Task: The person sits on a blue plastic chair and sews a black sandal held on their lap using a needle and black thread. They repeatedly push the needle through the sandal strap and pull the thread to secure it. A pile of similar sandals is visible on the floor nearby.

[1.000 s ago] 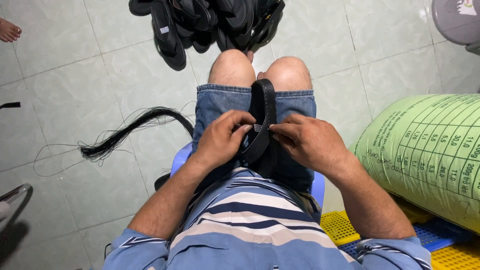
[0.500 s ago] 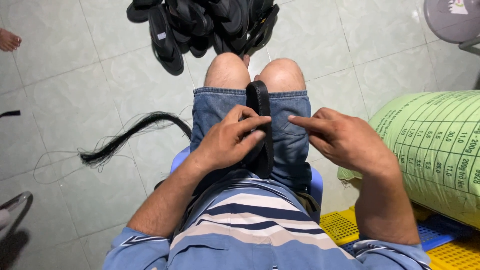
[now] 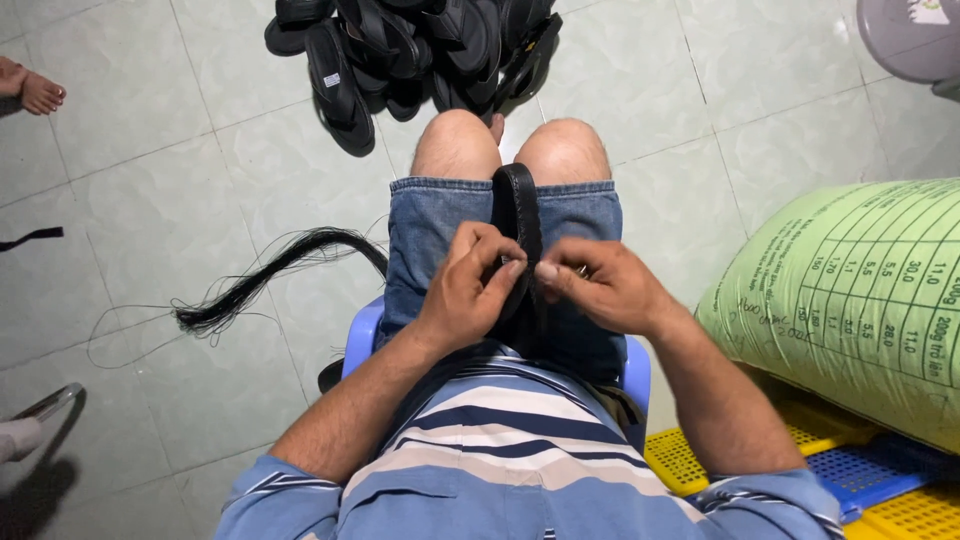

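Hands (image 3: 470, 290) (image 3: 600, 285) pinch black sandal (image 3: 520, 215) on lap.

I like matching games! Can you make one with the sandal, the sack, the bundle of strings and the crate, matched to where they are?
Things:
1. black sandal
2. green sack
3. black string bundle
4. yellow crate

Places:
A. under the sack
B. on the lap, between both hands
C. on the floor, person's left
D. person's right, on the crate

Pairs: 1-B, 2-D, 3-C, 4-A
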